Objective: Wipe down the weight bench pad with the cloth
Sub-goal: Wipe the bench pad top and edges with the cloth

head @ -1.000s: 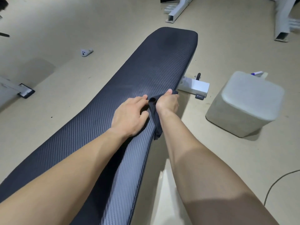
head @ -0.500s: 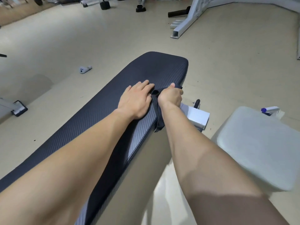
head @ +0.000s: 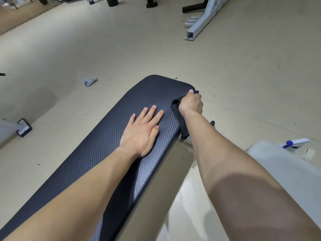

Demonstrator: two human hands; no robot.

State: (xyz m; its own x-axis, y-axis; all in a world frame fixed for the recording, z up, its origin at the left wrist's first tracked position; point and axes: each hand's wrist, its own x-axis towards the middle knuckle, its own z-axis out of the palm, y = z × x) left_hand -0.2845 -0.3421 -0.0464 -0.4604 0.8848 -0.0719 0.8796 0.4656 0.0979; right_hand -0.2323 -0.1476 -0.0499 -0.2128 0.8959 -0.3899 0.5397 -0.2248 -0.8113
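Observation:
The weight bench pad [head: 107,140] is long, black and carbon-textured, running from lower left up to the centre. My right hand [head: 191,102] is closed around a dark cloth [head: 180,124] at the pad's far right corner; the cloth hangs down over the right edge. My left hand [head: 141,129] lies flat on the pad's top, fingers spread, a little nearer to me than the right hand and apart from the cloth.
A grey cube stool [head: 284,173] stands right of the bench, with a spray bottle [head: 295,143] behind it. A white controller [head: 89,82] lies on the beige floor at left. A white machine frame leg [head: 199,26] stands at the back right.
My right hand has slid the cloth along the right edge to the pad's far corner. My left hand has flattened, spread its fingers and parted from the cloth. The view has tilted upward.

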